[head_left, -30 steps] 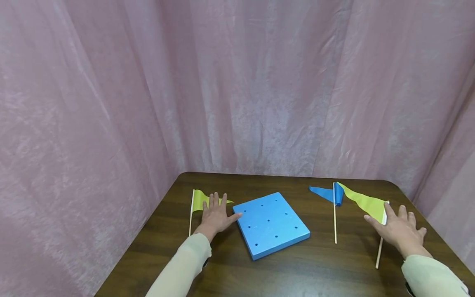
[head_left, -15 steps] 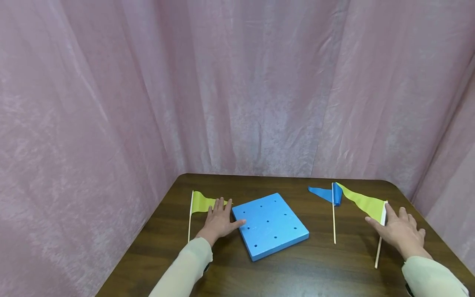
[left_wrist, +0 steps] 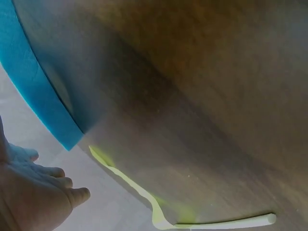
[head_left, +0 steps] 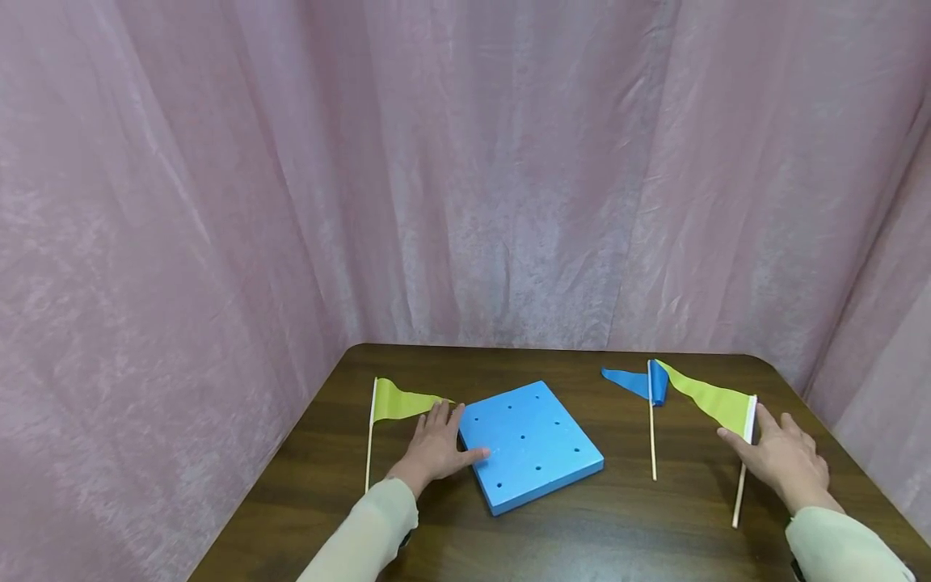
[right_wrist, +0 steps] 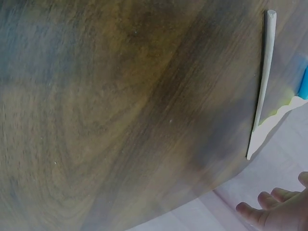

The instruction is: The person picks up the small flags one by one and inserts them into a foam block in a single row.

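A pale pink curtain [head_left: 465, 178] hangs in folds across the far side and down the left and right. Before it is a dark brown wooden table [head_left: 567, 546]. At its middle lies a flat, square blue board [head_left: 541, 446], set askew. On the right lies a yellow-green flag [head_left: 716, 402], stick end toward the near side; on the left, a similar flag [head_left: 396, 402], its tip pointing right. Between board and right flag lies a blue flag [head_left: 627, 381]. The left hand [head_left: 431, 453], fingers loosely extended, has its thumb over the board's left edge; the right hand [head_left: 787, 461], fingers spread, is over the right flag's stick. Contact cannot be told for either. 8 small holes [head_left: 522, 437] show in the board.
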Action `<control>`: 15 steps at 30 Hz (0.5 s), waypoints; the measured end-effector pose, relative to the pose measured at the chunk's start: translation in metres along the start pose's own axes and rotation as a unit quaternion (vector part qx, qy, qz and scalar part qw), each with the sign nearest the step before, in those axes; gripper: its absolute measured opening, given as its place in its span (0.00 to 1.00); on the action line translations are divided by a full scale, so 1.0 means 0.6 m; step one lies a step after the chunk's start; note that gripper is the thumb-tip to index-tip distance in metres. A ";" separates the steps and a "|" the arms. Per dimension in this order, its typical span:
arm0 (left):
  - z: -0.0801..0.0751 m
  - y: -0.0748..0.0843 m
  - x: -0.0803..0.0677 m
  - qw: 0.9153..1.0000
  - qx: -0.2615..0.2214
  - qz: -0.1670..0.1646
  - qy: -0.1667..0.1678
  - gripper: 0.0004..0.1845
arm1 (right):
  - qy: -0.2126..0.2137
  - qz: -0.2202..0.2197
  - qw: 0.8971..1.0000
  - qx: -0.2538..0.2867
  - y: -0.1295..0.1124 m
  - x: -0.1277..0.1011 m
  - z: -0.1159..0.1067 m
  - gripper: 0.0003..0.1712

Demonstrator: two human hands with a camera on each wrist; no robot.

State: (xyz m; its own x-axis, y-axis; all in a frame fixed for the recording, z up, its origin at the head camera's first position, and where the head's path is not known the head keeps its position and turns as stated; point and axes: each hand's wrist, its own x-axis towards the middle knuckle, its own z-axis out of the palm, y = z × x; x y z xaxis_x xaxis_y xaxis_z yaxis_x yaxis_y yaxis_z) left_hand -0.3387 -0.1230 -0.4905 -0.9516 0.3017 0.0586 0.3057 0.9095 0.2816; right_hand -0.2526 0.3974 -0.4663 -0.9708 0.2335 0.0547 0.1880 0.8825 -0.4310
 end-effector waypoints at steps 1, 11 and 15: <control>0.001 0.001 -0.002 1.000 -0.003 0.003 -0.001 0.57 | -0.001 0.001 1.000 0.001 0.000 -0.001 0.000 0.60; 0.010 0.007 -0.014 0.999 -0.017 0.015 -0.026 0.58 | -0.007 0.015 1.000 0.017 -0.001 -0.007 0.005 0.59; 0.016 0.005 -0.016 0.999 -0.021 0.020 -0.033 0.59 | 0.010 0.003 1.000 0.022 0.002 -0.008 0.009 0.58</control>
State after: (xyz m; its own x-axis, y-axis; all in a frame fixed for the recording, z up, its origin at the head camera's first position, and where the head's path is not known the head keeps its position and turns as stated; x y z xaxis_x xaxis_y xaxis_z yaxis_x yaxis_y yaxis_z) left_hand -0.3286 -0.1205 -0.4994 -0.9342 0.3566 0.0072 0.3399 0.8841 0.3207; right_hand -0.2487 0.3949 -0.4717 -0.9666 0.2466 0.0700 0.1862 0.8630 -0.4697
